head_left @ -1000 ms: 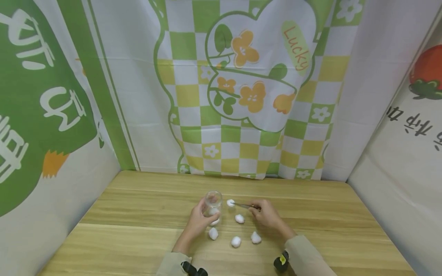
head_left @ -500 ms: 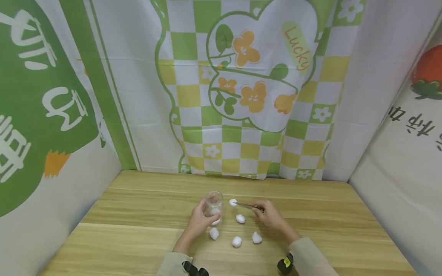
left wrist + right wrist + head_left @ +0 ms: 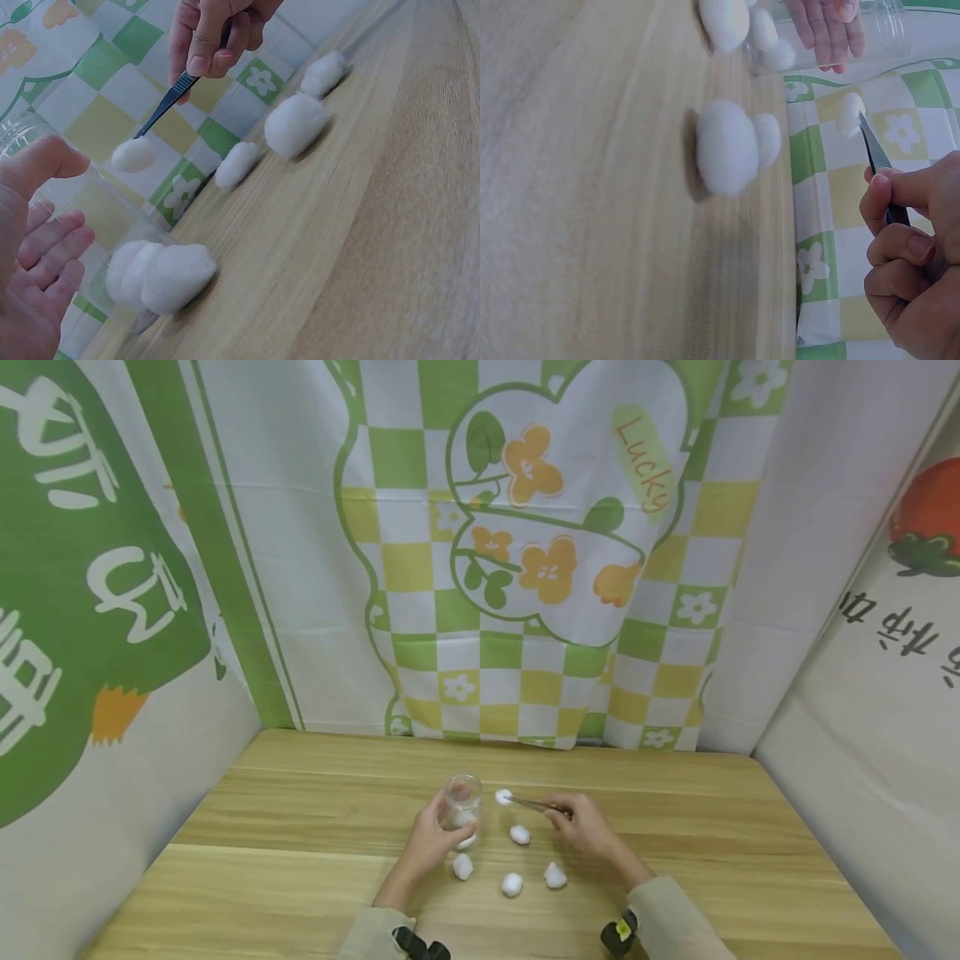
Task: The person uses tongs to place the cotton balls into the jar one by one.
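Observation:
My left hand holds an upright clear glass jar on the table, thumb on one side and fingers on the other. White cotton shows through the glass near the jar's bottom. With thumb and fingers, my right hand pinches dark metal tweezers. Their tips grip a white cotton ball, which hangs in the air just right of the jar, at about the height of its upper part in the left wrist view.
Several loose cotton balls lie on the wooden table: one between the hands, others nearer the front, including one and a pointed one. A patterned curtain hangs behind the table's back edge.
The tweezers and their cotton ball have risen slightly. My left hand keeps its hold on the jar in the same place.

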The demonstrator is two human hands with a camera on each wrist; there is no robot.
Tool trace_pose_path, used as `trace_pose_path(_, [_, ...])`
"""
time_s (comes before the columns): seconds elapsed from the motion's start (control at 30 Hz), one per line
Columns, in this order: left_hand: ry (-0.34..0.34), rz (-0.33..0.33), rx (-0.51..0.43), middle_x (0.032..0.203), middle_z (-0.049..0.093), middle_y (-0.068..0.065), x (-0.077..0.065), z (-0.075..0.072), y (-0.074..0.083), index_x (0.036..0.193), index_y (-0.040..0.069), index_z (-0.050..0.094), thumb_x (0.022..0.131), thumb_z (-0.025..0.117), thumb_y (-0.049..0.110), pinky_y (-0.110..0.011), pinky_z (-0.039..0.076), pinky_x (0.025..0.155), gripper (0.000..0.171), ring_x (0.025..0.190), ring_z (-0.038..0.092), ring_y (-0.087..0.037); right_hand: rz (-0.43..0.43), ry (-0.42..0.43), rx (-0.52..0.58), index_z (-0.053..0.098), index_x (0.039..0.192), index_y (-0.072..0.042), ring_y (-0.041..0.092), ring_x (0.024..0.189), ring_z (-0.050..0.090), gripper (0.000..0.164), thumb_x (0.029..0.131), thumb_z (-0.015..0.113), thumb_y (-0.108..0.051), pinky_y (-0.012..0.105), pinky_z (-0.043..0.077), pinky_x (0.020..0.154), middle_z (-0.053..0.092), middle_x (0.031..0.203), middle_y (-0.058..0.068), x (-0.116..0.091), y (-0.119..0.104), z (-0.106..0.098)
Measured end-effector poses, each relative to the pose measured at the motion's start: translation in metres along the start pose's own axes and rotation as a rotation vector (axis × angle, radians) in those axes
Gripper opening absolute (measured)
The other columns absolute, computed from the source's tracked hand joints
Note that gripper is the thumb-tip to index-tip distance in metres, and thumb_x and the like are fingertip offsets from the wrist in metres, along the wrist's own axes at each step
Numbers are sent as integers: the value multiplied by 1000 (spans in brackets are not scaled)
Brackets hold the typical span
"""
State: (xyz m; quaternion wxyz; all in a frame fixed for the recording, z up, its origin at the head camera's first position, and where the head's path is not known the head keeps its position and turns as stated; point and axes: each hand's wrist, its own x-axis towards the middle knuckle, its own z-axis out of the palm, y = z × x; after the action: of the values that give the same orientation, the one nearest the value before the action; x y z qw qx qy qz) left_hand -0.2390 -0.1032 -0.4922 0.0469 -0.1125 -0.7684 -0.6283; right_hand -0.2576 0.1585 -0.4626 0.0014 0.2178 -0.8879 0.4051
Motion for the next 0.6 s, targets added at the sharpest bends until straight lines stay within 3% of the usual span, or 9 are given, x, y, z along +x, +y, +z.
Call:
trace_pose_path(0.47, [-19, -12, 25, 138, 58, -17, 0, -3, -2, 136, 6, 48, 83, 73, 10, -57, 32, 118, 59, 138, 44, -40, -72, 32, -4, 69, 109, 5, -4, 51, 37, 21, 94, 57, -3, 14, 33, 43, 59, 64, 8, 1, -16, -9])
trace_pose_path(0.6, [-44, -36, 38, 143, 51, -21, 0, -5, -1, 141, 4, 43, 84, 73, 14, -60, 32, 117, 65, 138, 40, -46, -107, 47, -2, 68, 108, 6, -4, 50, 36, 20, 93, 57, -2, 13, 31, 42, 60, 64, 10, 1, -20, -13])
